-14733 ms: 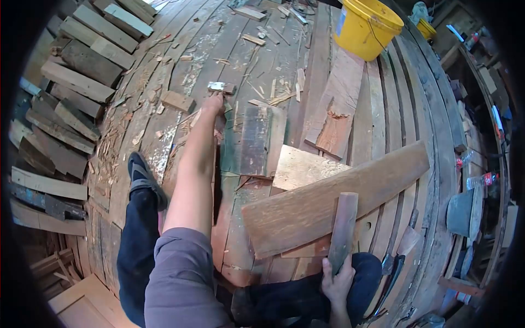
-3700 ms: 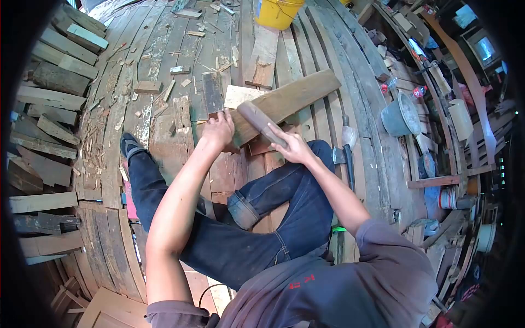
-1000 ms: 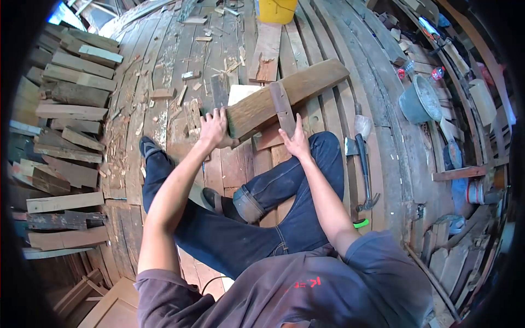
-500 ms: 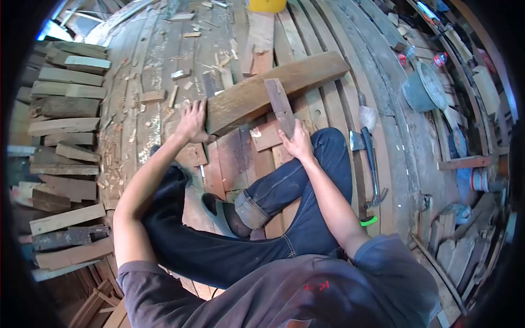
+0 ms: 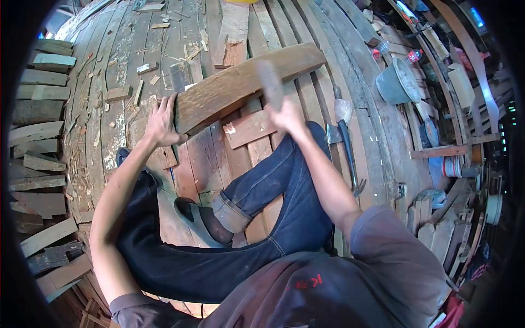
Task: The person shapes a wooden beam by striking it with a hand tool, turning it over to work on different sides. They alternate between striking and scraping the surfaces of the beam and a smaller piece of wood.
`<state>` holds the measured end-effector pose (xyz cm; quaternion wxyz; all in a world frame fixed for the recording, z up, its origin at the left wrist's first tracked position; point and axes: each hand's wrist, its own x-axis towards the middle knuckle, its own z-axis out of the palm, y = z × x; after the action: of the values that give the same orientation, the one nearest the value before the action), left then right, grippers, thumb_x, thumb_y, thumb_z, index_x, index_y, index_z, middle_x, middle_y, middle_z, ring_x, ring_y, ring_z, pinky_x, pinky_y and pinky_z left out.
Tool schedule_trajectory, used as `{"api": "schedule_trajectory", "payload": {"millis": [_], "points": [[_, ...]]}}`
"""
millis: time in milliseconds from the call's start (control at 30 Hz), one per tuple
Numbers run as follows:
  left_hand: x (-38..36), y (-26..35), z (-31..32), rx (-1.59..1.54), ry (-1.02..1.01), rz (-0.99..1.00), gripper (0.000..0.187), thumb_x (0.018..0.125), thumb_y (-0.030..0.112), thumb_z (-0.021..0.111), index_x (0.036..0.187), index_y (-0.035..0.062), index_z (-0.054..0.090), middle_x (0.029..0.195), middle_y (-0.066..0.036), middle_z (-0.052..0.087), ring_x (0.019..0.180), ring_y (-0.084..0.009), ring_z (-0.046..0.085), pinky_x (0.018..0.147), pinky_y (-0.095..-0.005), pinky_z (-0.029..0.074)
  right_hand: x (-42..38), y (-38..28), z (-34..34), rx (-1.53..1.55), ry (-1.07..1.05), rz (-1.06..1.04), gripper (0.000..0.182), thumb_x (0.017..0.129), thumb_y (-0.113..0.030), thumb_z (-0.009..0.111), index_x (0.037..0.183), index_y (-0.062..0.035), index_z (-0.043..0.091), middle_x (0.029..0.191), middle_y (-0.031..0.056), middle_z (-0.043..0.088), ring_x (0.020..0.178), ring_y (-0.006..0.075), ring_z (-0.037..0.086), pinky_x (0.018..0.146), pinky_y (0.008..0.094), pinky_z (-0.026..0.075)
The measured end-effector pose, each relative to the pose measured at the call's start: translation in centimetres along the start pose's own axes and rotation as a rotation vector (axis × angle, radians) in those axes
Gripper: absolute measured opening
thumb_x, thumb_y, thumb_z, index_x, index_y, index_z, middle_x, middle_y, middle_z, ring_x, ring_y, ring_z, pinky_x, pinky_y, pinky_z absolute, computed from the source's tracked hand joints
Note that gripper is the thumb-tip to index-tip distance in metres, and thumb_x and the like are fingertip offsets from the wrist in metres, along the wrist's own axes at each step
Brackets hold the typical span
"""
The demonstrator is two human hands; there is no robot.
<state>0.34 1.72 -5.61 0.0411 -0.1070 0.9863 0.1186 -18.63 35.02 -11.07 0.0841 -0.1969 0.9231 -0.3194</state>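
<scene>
A long, thick wooden beam [image 5: 246, 79] lies slantwise across the floor in front of me. My left hand [image 5: 159, 123] rests against its left end, fingers stretched out and thumb toward the lower corner. Closed around the lower end of a short wooden block [image 5: 268, 82] is my right hand [image 5: 287, 117]. The block is smeared by motion and overlaps the beam's near edge in this view. Below the beam, close to the right hand, lies a flat reddish-brown board [image 5: 249, 129].
Small offcuts and chips litter the planks at the upper left, among them a wood scrap [image 5: 118, 93]. A hammer [image 5: 348, 150] and a pale-headed mallet [image 5: 343, 109] lie right of my knee. Beyond them stands a grey bucket [image 5: 397, 82]. Stacked timber [image 5: 38, 112] lines the left side.
The view has shifted, so the scene sits farther left. The wooden block in my right hand is now blurred by motion; my left hand stays at the beam's end.
</scene>
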Motion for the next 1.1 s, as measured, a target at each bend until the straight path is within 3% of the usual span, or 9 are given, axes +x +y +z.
{"api": "schedule_trajectory", "payload": {"millis": [100, 200, 267, 333, 467, 600, 800, 933, 1100], "points": [[-0.1, 0.1, -0.3, -0.007, 0.004, 0.012, 0.126, 0.050, 0.036, 0.085, 0.152, 0.0013, 0.019, 0.139, -0.024, 0.041, 0.128, -0.0466, 0.040, 0.113, -0.0513, 0.033, -4.5, -2.8, 1.0, -0.100, -0.369, -0.398, 0.071, 0.082, -0.045, 0.071, 0.116, 0.0133, 0.049, 0.087, 0.0351, 0.066, 0.088, 0.0460, 0.069, 0.076, 0.0497, 0.056], [-0.4, -0.2, 0.2, -0.017, -0.002, 0.013, 0.126, 0.050, 0.036, 0.084, 0.152, 0.0010, 0.019, 0.138, -0.024, 0.042, 0.127, -0.0466, 0.040, 0.112, -0.0515, 0.034, -0.3, 0.4, 0.2, -0.160, -0.161, -0.282, 0.069, 0.083, -0.044, 0.071, 0.114, 0.0131, 0.051, 0.087, 0.0353, 0.066, 0.087, 0.0459, 0.069, 0.076, 0.0496, 0.057], [-0.2, 0.1, -0.2, -0.011, 0.017, 0.011, 0.125, 0.050, 0.036, 0.084, 0.152, 0.0009, 0.019, 0.139, -0.024, 0.041, 0.126, -0.0468, 0.041, 0.112, -0.0516, 0.035, 3.0, 1.6, -0.5, -0.024, -0.033, 0.156, 0.067, 0.081, -0.044, 0.072, 0.111, 0.0134, 0.054, 0.088, 0.0327, 0.068, 0.083, 0.0449, 0.070, 0.072, 0.0499, 0.058], [-0.1, 0.2, -0.5, 0.006, 0.052, 0.030, 0.124, 0.050, 0.037, 0.083, 0.152, 0.0017, 0.020, 0.139, -0.023, 0.041, 0.125, -0.0471, 0.041, 0.110, -0.0517, 0.036, 3.9, 4.4, 3.3, 0.064, -0.032, 0.025, 0.067, 0.082, -0.044, 0.071, 0.111, 0.0145, 0.054, 0.092, 0.0349, 0.067, 0.087, 0.0455, 0.069, 0.076, 0.0513, 0.057], [-0.1, -0.1, -0.1, -0.007, 0.018, 0.012, 0.125, 0.049, 0.036, 0.082, 0.151, 0.0013, 0.020, 0.139, -0.023, 0.040, 0.125, -0.0474, 0.041, 0.110, -0.0524, 0.036, -2.8, -2.7, -0.5, -0.218, -0.260, -0.478, 0.061, 0.084, -0.041, 0.070, 0.112, 0.0120, 0.056, 0.088, 0.0353, 0.066, 0.086, 0.0453, 0.069, 0.074, 0.0487, 0.056], [-0.6, 0.0, 0.3, -0.004, 0.011, 0.004, 0.125, 0.052, 0.038, 0.082, 0.152, 0.0003, 0.018, 0.144, -0.025, 0.037, 0.126, -0.0497, 0.040, 0.111, -0.0544, 0.035, 4.7, 2.6, -0.9, -0.089, 0.049, 0.114, 0.064, 0.084, -0.048, 0.070, 0.105, 0.0115, 0.060, 0.086, 0.0329, 0.068, 0.082, 0.0416, 0.071, 0.070, 0.0496, 0.057], [0.0, 0.5, -0.3, 0.029, -0.019, -0.043, 0.125, 0.050, 0.038, 0.083, 0.151, -0.0005, 0.020, 0.142, -0.025, 0.038, 0.128, -0.0480, 0.038, 0.112, -0.0526, 0.034, -2.3, -3.4, 0.5, -0.183, -0.346, -0.391, 0.073, 0.091, -0.055, 0.059, 0.114, 0.0139, 0.051, 0.089, 0.0367, 0.065, 0.086, 0.0488, 0.068, 0.074, 0.0529, 0.056], [-0.5, -0.1, 0.5, 0.023, 0.012, -0.013, 0.127, 0.050, 0.038, 0.084, 0.152, -0.0003, 0.019, 0.142, -0.025, 0.038, 0.126, -0.0480, 0.039, 0.111, -0.0526, 0.035, 3.4, -1.4, -1.2, -0.137, 0.066, 0.106, 0.061, 0.089, -0.049, 0.064, 0.102, 0.0108, 0.060, 0.088, 0.0334, 0.068, 0.085, 0.0428, 0.070, 0.069, 0.0508, 0.056], [0.0, 0.2, -0.2, 0.044, -0.039, -0.031, 0.129, 0.051, 0.041, 0.086, 0.152, -0.0004, 0.017, 0.144, -0.026, 0.037, 0.126, -0.0482, 0.040, 0.112, -0.0526, 0.034, -1.3, -3.0, 0.8, -0.185, -0.252, -0.293, 0.067, 0.089, -0.048, 0.064, 0.114, 0.0126, 0.050, 0.088, 0.0379, 0.065, 0.087, 0.0502, 0.067, 0.078, 0.0524, 0.056]]}}
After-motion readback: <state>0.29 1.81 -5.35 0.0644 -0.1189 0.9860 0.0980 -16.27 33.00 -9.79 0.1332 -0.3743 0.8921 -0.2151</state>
